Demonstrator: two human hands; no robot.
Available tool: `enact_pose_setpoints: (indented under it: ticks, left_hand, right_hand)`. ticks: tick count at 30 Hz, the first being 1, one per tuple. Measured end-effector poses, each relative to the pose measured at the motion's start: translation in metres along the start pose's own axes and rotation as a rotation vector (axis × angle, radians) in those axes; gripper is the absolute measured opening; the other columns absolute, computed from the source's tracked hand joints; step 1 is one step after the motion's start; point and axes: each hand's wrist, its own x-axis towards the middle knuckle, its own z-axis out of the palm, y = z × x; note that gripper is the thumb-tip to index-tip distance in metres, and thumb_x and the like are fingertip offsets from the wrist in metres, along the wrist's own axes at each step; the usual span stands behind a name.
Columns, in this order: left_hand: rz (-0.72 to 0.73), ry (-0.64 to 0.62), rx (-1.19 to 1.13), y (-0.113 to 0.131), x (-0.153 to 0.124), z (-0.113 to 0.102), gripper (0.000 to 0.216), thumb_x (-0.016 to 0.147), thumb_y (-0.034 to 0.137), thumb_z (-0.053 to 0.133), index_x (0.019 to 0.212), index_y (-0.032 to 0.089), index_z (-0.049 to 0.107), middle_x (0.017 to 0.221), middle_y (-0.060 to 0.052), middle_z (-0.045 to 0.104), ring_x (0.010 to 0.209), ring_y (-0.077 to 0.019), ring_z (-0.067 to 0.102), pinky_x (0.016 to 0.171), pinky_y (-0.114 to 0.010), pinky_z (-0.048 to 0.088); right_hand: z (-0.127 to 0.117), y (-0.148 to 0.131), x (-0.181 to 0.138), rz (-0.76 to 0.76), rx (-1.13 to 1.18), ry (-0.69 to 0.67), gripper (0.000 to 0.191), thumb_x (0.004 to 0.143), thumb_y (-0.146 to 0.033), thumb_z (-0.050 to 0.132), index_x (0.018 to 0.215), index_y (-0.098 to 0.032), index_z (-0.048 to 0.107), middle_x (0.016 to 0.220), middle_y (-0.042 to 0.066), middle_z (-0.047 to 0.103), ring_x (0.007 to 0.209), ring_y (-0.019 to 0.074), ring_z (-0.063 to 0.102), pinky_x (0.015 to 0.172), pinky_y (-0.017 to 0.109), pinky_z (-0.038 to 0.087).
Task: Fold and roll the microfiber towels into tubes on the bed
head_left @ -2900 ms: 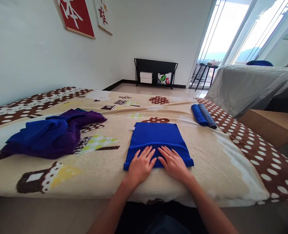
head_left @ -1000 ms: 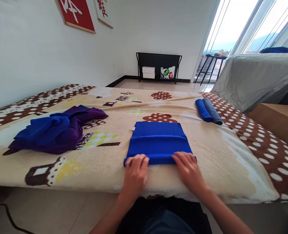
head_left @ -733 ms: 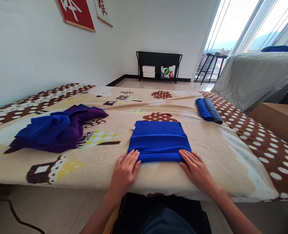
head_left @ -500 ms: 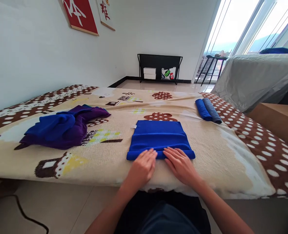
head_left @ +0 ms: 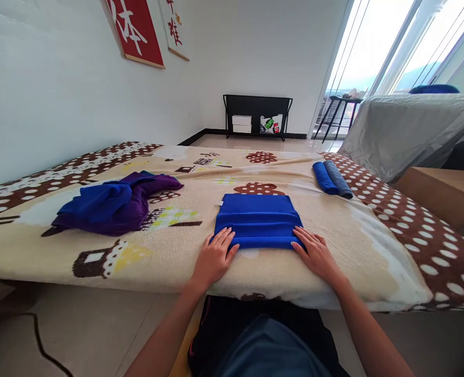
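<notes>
The blue cloth lies straight ahead on the patterned blanket, its rolled near edge running crosswise between left hand and right hand, equally near, fingers outstretched over its ends without a visible grip. Crumpled purple-and-blue fabric lies left; a blue roll and grey roll lie far right, none blocking its flat far part.
</notes>
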Motion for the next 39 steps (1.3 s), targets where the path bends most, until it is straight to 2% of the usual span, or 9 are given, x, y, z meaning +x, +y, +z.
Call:
enact_pose_setpoints:
  ticks: [7,11,17,21,26,30,32,35,39]
  left_hand:
    - [0.026,0.055,-0.002,-0.001,0.0,0.003,0.043,0.102,0.041,0.041,0.137,0.021,0.054,0.146,-0.009,0.054,0.137,-0.0245,0.047,0.111,-0.046,0.034]
    - [0.063,0.238,0.032,-0.003,-0.007,0.002,0.038,0.099,0.03,0.047,0.135,0.018,0.055,0.147,-0.012,0.052,0.135,-0.0266,0.048,0.109,-0.045,0.033]
    - [0.083,0.371,0.035,-0.003,-0.022,0.0,0.025,0.097,0.019,0.051,0.116,0.024,0.067,0.112,-0.008,0.071,0.107,-0.0234,0.063,0.098,-0.042,0.034]
    - [0.078,0.348,0.054,-0.002,-0.027,-0.001,0.031,0.097,0.015,0.048,0.122,0.025,0.064,0.113,-0.007,0.071,0.108,-0.0233,0.064,0.095,-0.043,0.033]
    - [0.033,0.27,0.078,0.025,-0.018,-0.006,0.034,0.095,0.015,0.045,0.122,0.02,0.065,0.12,-0.011,0.07,0.113,-0.0263,0.063,0.102,-0.047,0.034]
    - [0.197,0.054,-0.03,0.063,0.018,-0.001,0.043,0.098,0.017,0.037,0.136,0.015,0.056,0.138,-0.01,0.061,0.131,-0.0206,0.053,0.112,-0.039,0.036]
    - [0.176,-0.052,-0.064,0.067,0.035,0.004,0.043,0.101,0.027,0.036,0.139,0.016,0.053,0.143,-0.009,0.057,0.135,-0.0192,0.05,0.113,-0.038,0.038]
    - [0.048,-0.095,-0.059,0.04,0.044,0.01,0.046,0.102,0.042,0.036,0.138,0.022,0.056,0.145,-0.008,0.054,0.137,-0.0245,0.049,0.111,-0.048,0.039]
    - [-0.173,0.033,0.049,-0.017,0.028,0.004,0.047,0.1,0.047,0.038,0.135,0.023,0.059,0.145,-0.013,0.053,0.136,-0.0328,0.048,0.111,-0.062,0.033]
  right_hand:
    - [-0.001,-0.004,0.002,0.014,0.013,0.01,0.051,0.101,-0.053,0.036,0.142,-0.027,0.05,0.149,0.006,0.049,0.138,0.0234,0.046,0.113,0.049,0.034]
    - [-0.003,-0.006,0.001,-0.016,0.0,0.025,0.049,0.102,-0.05,0.036,0.144,-0.028,0.048,0.149,0.006,0.049,0.137,0.0229,0.047,0.111,0.048,0.036]
    - [-0.005,-0.014,-0.005,-0.102,-0.113,0.205,0.042,0.101,-0.04,0.046,0.139,-0.026,0.054,0.147,0.007,0.051,0.135,0.0261,0.048,0.107,0.047,0.035]
    - [-0.01,-0.012,-0.011,-0.212,-0.064,0.179,0.032,0.102,-0.031,0.045,0.129,-0.029,0.063,0.129,0.004,0.067,0.12,0.021,0.06,0.102,0.042,0.038]
    - [-0.018,-0.034,0.001,-0.158,-0.032,0.154,0.035,0.101,-0.041,0.047,0.125,-0.024,0.066,0.128,0.009,0.067,0.121,0.0247,0.06,0.103,0.046,0.037]
    - [-0.014,-0.076,0.03,-0.216,0.064,0.02,0.041,0.104,-0.036,0.036,0.136,-0.023,0.058,0.14,0.008,0.058,0.13,0.0203,0.054,0.109,0.041,0.038]
    - [-0.008,-0.084,0.043,-0.226,0.089,-0.1,0.046,0.104,-0.041,0.034,0.143,-0.024,0.051,0.146,0.006,0.053,0.135,0.0187,0.049,0.111,0.039,0.038]
    - [-0.003,-0.062,0.051,-0.064,0.035,-0.175,0.051,0.103,-0.051,0.032,0.144,-0.027,0.05,0.15,0.005,0.047,0.141,0.0209,0.042,0.115,0.044,0.035]
    - [-0.01,-0.007,0.04,0.122,-0.023,-0.136,0.055,0.103,-0.049,0.026,0.143,-0.02,0.051,0.149,0.013,0.047,0.142,0.0276,0.04,0.114,0.056,0.031]
